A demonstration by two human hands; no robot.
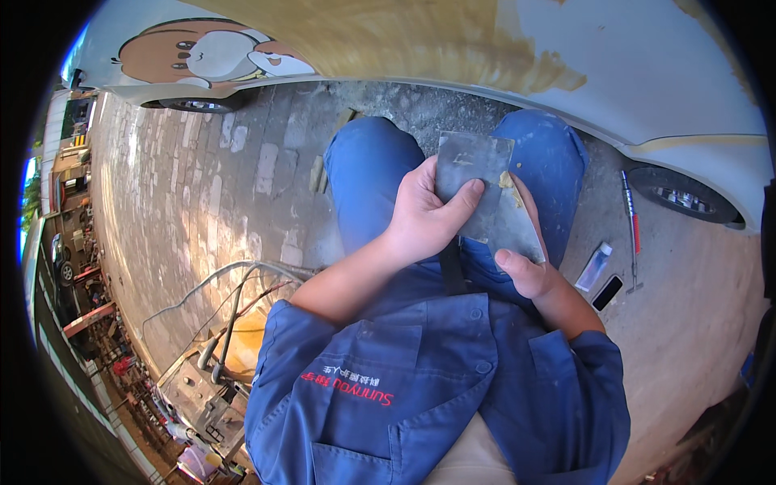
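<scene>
While left grip [428,208] and right grip [529,271] clasp yellow-smeared plates [491,208], a clear bottle [595,267] of indistinct contents lies beside a smartphone [607,293]. Beneath is concrete floor [687,283]; ahead, a cartoon-decorated vehicle [436,52].

Filler [453,36] is coating the white vehicle [638,77] in broad tan smears, a tool [631,218] is lying near its wheel [687,194], clutter [121,368] is crowding the left side: this is looking like a body-repair workshop!

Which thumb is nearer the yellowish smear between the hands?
The left thumb: its tip lies close to the yellowish smear, while the right thumb sits farther off, nearer the person's body.
</scene>
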